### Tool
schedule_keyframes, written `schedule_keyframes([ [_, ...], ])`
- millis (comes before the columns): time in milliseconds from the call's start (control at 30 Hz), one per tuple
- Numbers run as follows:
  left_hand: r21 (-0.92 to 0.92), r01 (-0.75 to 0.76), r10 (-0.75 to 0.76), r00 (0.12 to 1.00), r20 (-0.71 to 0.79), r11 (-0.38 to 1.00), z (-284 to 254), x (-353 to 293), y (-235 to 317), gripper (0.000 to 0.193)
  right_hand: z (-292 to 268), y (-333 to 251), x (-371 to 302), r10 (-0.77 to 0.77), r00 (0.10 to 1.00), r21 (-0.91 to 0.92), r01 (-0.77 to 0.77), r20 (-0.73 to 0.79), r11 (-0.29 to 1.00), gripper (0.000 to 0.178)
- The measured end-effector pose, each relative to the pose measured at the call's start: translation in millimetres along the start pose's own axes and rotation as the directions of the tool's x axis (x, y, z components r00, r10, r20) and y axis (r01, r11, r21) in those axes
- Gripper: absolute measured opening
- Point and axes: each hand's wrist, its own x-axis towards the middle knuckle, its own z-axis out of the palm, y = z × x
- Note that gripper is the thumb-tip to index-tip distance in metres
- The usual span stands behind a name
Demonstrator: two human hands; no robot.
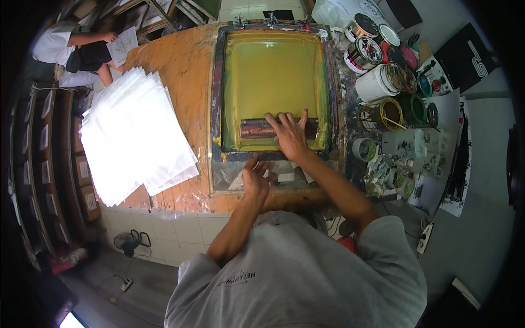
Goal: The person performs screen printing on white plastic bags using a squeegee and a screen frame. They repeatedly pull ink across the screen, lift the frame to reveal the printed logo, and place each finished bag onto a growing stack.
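Observation:
A screen-printing frame (217,98) with dark edges and a yellow-green mesh (273,71) lies in front of me on the wooden table. Across the near end of the mesh rests a dark squeegee (254,129), stained reddish brown. My right hand (292,139) grips its bar from above, fingers spread over the top, hiding part of it. Just below the frame's near edge is my left hand (256,179), palm partly up, with fingers apart and nothing visible in them. Its fingertips are close to the edge; whether they touch it I cannot tell.
A fanned stack of white sheets (136,136) covers the table's left side. Paint cans (363,54) and open tubs crowd the right, one brown can (380,113) with a stick in it. Metal clamps (272,21) line the frame's far edge. Another person (65,46) holds a sheet at far left.

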Motion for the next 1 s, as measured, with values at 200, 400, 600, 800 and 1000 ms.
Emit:
schedule_keyframes([
  [200,0.002,0.006,-0.006,0.996,-0.093,1.0,8,-2,0,0.063,13,62,107,0.0,0.999,-0.094,0.005,0.045,0.996,0.079],
  [400,-0.072,0.02,-0.03,0.99,-0.139,0.997,2,0,-1,0.035,20,124,235,0.041,0.999,-0.127,-0.044,-0.025,0.991,0.083],
  [600,-0.07,0.005,-0.013,0.994,-0.107,0.998,-1,-4,1,0.027,29,158,276,-0.008,0.995,-0.163,-0.008,-0.097,0.987,0.083],
  [800,-0.096,-0.033,0.031,0.999,-0.02,0.995,-10,-5,-1,0.021,-39,102,184,-0.035,0.874,0.256,-0.104,0.485,0.961,0.079],
  [1000,-0.043,-0.145,0.15,0.972,0.18,0.989,-5,-27,21,0.019,-104,0,27,-0.092,0.987,0.211,0.063,0.131,0.975,0.062],
])
